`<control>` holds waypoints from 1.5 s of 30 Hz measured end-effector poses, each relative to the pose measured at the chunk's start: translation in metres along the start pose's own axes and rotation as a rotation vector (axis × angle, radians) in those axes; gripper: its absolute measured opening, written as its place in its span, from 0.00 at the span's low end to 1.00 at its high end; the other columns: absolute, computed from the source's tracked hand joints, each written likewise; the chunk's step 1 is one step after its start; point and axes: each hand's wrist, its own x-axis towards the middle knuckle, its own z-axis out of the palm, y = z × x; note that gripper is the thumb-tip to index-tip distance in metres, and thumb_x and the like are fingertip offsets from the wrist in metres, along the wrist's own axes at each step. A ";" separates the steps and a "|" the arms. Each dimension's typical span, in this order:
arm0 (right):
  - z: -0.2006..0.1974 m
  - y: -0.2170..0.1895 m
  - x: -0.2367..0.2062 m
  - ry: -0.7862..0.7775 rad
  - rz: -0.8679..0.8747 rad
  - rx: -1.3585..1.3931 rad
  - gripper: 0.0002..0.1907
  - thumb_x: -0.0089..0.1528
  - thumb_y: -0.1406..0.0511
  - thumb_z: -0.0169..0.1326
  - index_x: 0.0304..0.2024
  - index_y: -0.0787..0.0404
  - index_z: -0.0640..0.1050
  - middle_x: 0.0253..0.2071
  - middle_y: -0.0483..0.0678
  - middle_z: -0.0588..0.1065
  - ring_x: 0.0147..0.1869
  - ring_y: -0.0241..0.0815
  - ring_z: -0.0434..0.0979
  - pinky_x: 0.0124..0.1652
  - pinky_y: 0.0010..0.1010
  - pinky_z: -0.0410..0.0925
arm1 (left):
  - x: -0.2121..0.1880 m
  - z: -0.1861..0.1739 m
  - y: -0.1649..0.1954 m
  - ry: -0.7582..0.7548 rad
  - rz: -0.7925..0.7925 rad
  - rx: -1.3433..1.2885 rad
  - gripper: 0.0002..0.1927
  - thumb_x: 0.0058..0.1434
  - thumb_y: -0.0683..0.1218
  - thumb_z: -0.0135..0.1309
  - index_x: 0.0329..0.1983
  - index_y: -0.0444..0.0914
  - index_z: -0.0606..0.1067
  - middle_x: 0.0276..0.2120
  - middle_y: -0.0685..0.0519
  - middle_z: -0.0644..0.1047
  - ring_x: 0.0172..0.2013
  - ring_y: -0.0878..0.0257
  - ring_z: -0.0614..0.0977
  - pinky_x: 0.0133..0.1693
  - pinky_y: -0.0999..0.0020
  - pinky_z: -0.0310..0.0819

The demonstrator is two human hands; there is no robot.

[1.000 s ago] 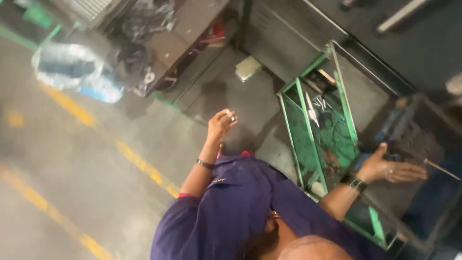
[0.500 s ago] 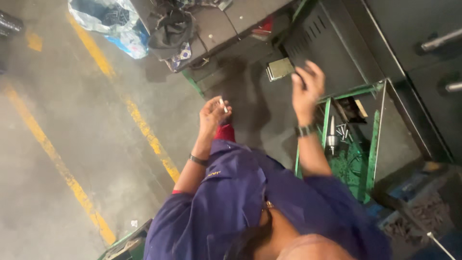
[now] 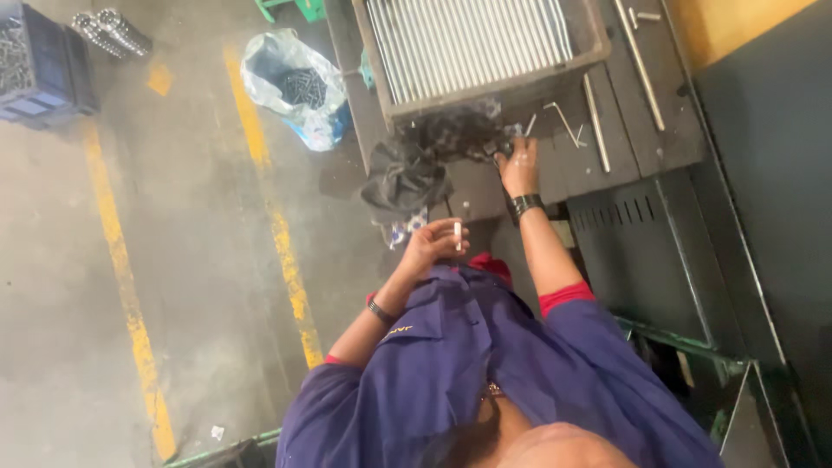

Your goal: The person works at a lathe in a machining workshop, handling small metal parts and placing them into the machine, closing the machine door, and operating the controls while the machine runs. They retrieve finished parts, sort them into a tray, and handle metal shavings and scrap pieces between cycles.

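Note:
My left hand [image 3: 436, 245] is held in front of my chest, its fingers closed on a small white cylindrical piece [image 3: 458, 235]. My right hand [image 3: 520, 165], a dark band on its wrist, reaches out over the dark workbench [image 3: 555, 173]. Its fingers are spread and rest among small metal pieces beside a heap of dark parts [image 3: 455, 134]. I cannot make out anything gripped in it. My purple shirt fills the bottom of the view.
A tray of ribbed metal rods [image 3: 477, 43] lies at the back of the bench, with loose long rods [image 3: 596, 113] to its right. A black cloth [image 3: 403, 180] hangs off the bench edge. On the floor are a plastic bag of dark parts [image 3: 295, 87], a blue crate [image 3: 35, 61] and yellow lines [image 3: 282, 243].
The view swung towards the bench. My right hand went from raised in the air down onto the bench top. My left hand still holds the white piece.

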 end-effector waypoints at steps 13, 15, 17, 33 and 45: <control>-0.008 0.060 0.010 -0.151 0.199 0.024 0.27 0.52 0.58 0.74 0.46 0.68 0.81 0.41 0.63 0.80 0.46 0.59 0.81 0.44 0.44 0.73 | 0.089 0.005 0.056 -0.129 0.050 0.008 0.27 0.65 0.40 0.58 0.66 0.31 0.67 0.52 0.41 0.78 0.48 0.54 0.83 0.51 0.58 0.81; -0.014 0.075 -0.004 -0.275 0.495 0.267 0.22 0.58 0.60 0.64 0.51 0.65 0.80 0.42 0.57 0.82 0.40 0.52 0.86 0.43 0.38 0.75 | 0.094 0.007 0.066 -0.105 0.012 -0.037 0.28 0.64 0.39 0.59 0.67 0.30 0.67 0.53 0.41 0.78 0.48 0.54 0.83 0.51 0.59 0.80; -0.021 0.086 -0.010 -0.088 0.278 0.244 0.22 0.56 0.63 0.70 0.50 0.68 0.81 0.43 0.58 0.81 0.43 0.49 0.83 0.44 0.38 0.74 | 0.099 0.010 0.075 -0.052 0.005 0.067 0.31 0.61 0.37 0.60 0.67 0.31 0.67 0.54 0.44 0.78 0.49 0.56 0.83 0.49 0.60 0.79; -0.093 0.034 0.031 -0.276 -0.007 0.933 0.15 0.59 0.74 0.65 0.49 0.65 0.81 0.45 0.43 0.77 0.49 0.33 0.79 0.48 0.23 0.74 | 0.165 0.054 0.121 -0.184 0.187 0.552 0.30 0.56 0.45 0.69 0.61 0.31 0.75 0.50 0.51 0.81 0.45 0.66 0.81 0.49 0.67 0.79; -0.099 0.029 0.030 -0.392 -0.078 0.876 0.18 0.57 0.72 0.67 0.49 0.66 0.81 0.41 0.44 0.76 0.45 0.33 0.79 0.45 0.25 0.75 | 0.145 0.054 0.120 -0.140 0.324 0.737 0.29 0.48 0.47 0.74 0.54 0.36 0.81 0.37 0.57 0.79 0.35 0.71 0.76 0.38 0.72 0.74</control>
